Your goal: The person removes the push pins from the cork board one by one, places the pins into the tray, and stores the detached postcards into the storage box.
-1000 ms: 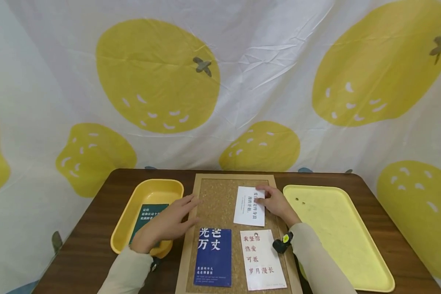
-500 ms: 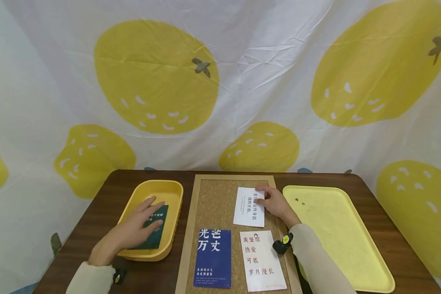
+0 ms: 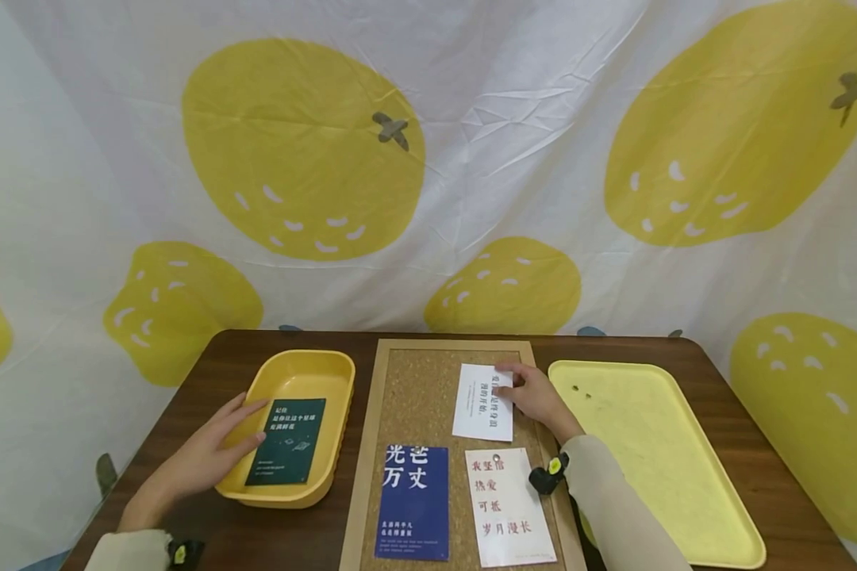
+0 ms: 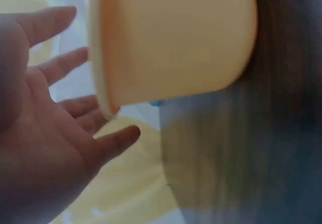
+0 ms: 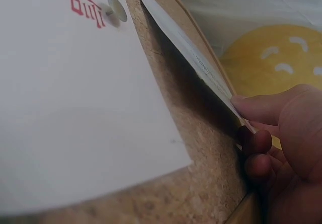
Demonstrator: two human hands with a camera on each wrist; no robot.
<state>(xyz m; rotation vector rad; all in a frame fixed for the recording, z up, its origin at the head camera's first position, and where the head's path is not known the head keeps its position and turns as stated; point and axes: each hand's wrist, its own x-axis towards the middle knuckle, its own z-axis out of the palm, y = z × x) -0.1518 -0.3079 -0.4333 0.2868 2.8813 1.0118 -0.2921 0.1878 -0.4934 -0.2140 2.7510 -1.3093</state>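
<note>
My right hand (image 3: 539,396) pinches the right edge of a white card (image 3: 477,402) with dark lettering, thumb on top. In the right wrist view that edge is raised over the cork board (image 3: 416,400). My left hand (image 3: 203,450), fingers spread, is at the left side of a yellow plastic basin (image 3: 328,377); in the left wrist view the fingers reach past its rim (image 4: 98,58). Inside the basin lies a dark green card (image 3: 293,444). On the board's nearer half are a blue card (image 3: 414,507) and a white card with red lettering (image 3: 510,511), which a thumbtack (image 5: 117,8) holds.
A pale yellow tray (image 3: 664,460) lies right of the board, with small dark bits (image 3: 575,388) near its far left corner. All stand on a dark wood table (image 3: 271,539). A lemon-print cloth (image 3: 471,182) hangs behind the table.
My left hand has moved left from the board's edge, across the basin, to the basin's left side, uncovering the green card. The right hand keeps its pinch on the white card.
</note>
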